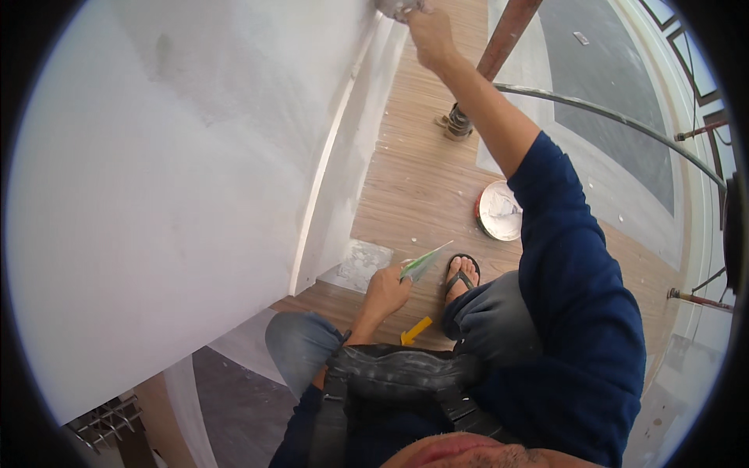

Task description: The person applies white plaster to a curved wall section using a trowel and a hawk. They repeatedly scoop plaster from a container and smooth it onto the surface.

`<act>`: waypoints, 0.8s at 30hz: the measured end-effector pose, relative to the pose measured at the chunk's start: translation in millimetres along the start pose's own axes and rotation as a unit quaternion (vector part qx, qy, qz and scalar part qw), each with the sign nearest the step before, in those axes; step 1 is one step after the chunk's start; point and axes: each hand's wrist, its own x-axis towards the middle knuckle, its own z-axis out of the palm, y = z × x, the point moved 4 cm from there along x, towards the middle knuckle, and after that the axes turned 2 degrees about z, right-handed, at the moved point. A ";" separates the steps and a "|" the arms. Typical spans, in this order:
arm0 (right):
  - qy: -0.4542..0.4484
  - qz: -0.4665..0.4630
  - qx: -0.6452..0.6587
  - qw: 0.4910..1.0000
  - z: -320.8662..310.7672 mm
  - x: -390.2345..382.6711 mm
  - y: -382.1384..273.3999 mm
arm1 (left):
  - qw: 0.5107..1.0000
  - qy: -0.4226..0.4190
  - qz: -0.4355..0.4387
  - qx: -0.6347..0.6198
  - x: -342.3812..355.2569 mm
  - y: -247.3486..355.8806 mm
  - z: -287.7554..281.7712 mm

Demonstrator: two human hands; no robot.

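Observation:
My left hand (388, 290) grips a flat, thin tool with a green-tinted blade (421, 261), held low beside the pale wall panel (156, 179). My right hand (429, 35) is raised to the top of the view, closed on a grey, white-smeared tool (398, 8), partly cut off by the edge, near the upper end of the panel's white edge strip. A round tub of white paste (499, 210) rests on the wood-look floor (406, 171), right of my left hand. A yellow arrow (415, 330) lies below my left hand, near my sandalled foot (462, 274).
A rusty red post (507, 35) with a dark foot (456, 125) stands ahead, with a grey curved tube (601, 109) running right. Grey floor panels (608, 54) and thinner red props (698, 299) are at the right. A metal rack (101, 421) shows at the lower left.

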 end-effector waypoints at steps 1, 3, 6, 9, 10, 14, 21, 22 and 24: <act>0.006 -0.002 0.006 1.000 1.2 -13.9 -2.0 | 1.000 -0.007 0.005 -0.008 1.0 1.8 1.5; -0.022 0.027 -0.036 0.999 12.6 -55.7 -19.4 | 1.000 -0.020 -0.008 0.005 1.0 -0.6 4.7; -0.060 -0.001 -0.104 0.993 9.6 -113.5 -31.2 | 0.999 -0.048 -0.003 0.001 3.5 10.8 9.0; -0.050 -0.130 -0.083 0.987 14.0 -158.0 -40.8 | 0.998 -0.062 0.008 0.006 8.3 15.9 12.5; -0.040 -0.134 -0.087 0.986 11.4 -159.7 -43.6 | 0.998 -0.065 0.012 0.010 8.8 15.7 13.6; 0.005 0.031 -0.070 0.997 -15.4 -57.6 -49.8 | 0.999 -0.039 0.011 0.009 5.8 20.3 8.2; 0.070 -0.070 -0.050 0.994 -22.7 108.4 -7.3 | 0.999 -0.027 -0.015 0.012 7.8 11.6 -1.0; 0.085 -0.075 -0.068 0.991 -20.4 115.8 -1.6 | 1.000 -0.022 -0.015 0.011 7.3 10.6 -2.1; 0.085 -0.091 -0.077 0.989 -12.2 123.5 7.3 | 1.000 -0.002 -0.018 0.005 3.1 9.8 -5.7</act>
